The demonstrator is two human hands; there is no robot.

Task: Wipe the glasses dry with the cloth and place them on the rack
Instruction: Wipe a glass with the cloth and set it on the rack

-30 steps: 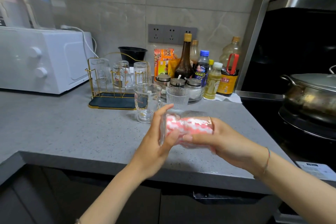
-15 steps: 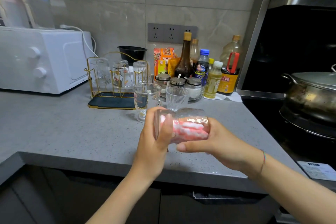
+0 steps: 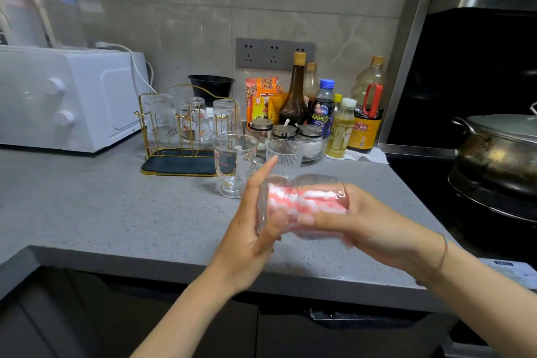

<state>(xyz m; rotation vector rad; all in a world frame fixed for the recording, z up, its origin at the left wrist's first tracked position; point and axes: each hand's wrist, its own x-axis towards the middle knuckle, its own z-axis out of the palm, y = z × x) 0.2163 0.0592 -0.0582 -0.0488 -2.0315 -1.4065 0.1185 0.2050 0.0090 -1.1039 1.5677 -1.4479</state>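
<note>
- Clasping the base end of the clear glass tumbler (image 3: 315, 184) with the right hand (image 3: 366, 227), fingers curled round its near side.
- Gripping the tumbler's mouth end with the left hand (image 3: 247, 238): thumb hooked under the rim, other fingers only a blur behind the glass, against the pink-and-white cloth (image 3: 305, 200) stuffed inside.
- Holding the tumbler on its side, mouth toward 9 o'clock, in the air over the front of the grey counter (image 3: 101, 212).
- Against half a second ago: left forefinger now stretched straight toward 12 o'clock past the rim, no longer bent over it. Tumbler still sideways and at much the same spot.
- Just beyond the tumbler at 12 o'clock, a ribbed glass (image 3: 283, 155) upright on the counter. At 11 o'clock, a handled glass mug (image 3: 234, 163), also upright.
- Farther off at 10 o'clock, the gold wire rack (image 3: 177, 166), carrying three upturned glasses (image 3: 193, 122) as before.
- Along the wall at 12 to 1 o'clock, sauce bottles (image 3: 295, 102). At 3 o'clock, a lidded steel pot (image 3: 499, 154). At 9 to 10 o'clock, a white microwave (image 3: 72, 96).
</note>
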